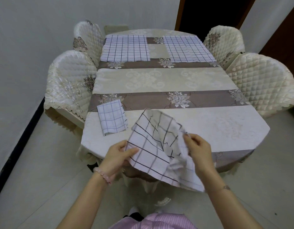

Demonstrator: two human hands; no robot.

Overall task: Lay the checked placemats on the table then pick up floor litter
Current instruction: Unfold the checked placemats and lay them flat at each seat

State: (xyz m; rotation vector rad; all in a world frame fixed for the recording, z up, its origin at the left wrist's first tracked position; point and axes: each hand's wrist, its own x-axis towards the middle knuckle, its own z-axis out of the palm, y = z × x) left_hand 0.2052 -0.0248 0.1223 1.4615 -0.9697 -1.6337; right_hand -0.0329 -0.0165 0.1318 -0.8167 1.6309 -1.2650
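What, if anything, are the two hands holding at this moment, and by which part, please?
One checked placemat, half unfolded over the near table edge: the left hand pinches its left edge, the right hand pinches its crumpled right edge.

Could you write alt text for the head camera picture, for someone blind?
Left hand and right hand hold a half-unfolded checked placemat above the table. The far-left placemat and far-right placemat lie flat; a folded placemat lies near left.
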